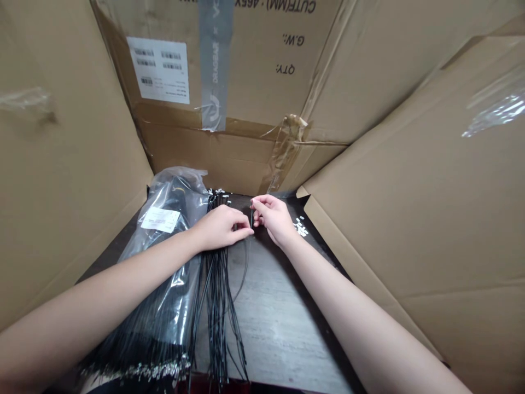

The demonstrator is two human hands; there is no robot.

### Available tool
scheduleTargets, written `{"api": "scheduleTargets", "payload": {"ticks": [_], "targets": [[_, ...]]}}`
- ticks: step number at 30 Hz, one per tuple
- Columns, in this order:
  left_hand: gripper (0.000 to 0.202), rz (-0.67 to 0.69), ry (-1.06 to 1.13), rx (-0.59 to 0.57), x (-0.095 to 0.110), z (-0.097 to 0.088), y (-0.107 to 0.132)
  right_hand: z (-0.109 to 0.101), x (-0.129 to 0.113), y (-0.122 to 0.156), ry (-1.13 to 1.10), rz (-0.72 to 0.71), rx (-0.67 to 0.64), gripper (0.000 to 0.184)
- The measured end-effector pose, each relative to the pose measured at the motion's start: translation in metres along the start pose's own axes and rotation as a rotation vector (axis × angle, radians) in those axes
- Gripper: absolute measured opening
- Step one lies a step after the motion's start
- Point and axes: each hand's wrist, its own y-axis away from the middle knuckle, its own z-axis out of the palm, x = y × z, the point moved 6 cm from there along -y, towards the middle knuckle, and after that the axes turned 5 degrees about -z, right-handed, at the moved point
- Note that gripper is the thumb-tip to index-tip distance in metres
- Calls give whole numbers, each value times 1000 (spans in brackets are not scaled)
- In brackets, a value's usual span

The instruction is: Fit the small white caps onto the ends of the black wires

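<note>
My left hand (pixel 221 227) pinches a thin black cable (pixel 245 271) between thumb and forefinger, over the dark tabletop. From these fingertips the cable hangs down in a loose curve. My right hand (pixel 272 220) is closed on the upper end of this same cable, just above and to the right; what tops that end is too small to make out. Below my left wrist runs a bundle of black cables (pixel 217 295), with small white connectors (pixel 221 192) at its far end. Several loose white pieces (pixel 301 227) lie right of my right hand.
A clear plastic bag (pixel 180 290) full of black cables with silvery ends lies at the left, bearing a white label (pixel 161 219). Cardboard walls (pixel 246 158) enclose the back and both sides. A grey-brown tabletop (pixel 279 323) stretches between them.
</note>
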Motion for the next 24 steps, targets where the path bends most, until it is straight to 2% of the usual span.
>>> {"api": "scheduleTargets", "payload": {"ticks": [3,5,7,11,19,24], "targets": [[21,-78,-42,42,-2,-4,1,3,-4,3,11,10,-25,32],[27,-129,-53,56,-4,-6,2,4,-5,4,13,24,-41,31],[33,-110,-87,32,-4,-5,3,6,-5,5,8,33,-64,30],[15,-75,-218,56,-5,-6,2,9,-4,4,-3,27,-127,31],[15,-350,-406,191,-28,-20,4,8,0,2,69,38,-110,20],[27,-482,-383,321,-39,-33,9,9,0,3,198,0,-49,20]]}}
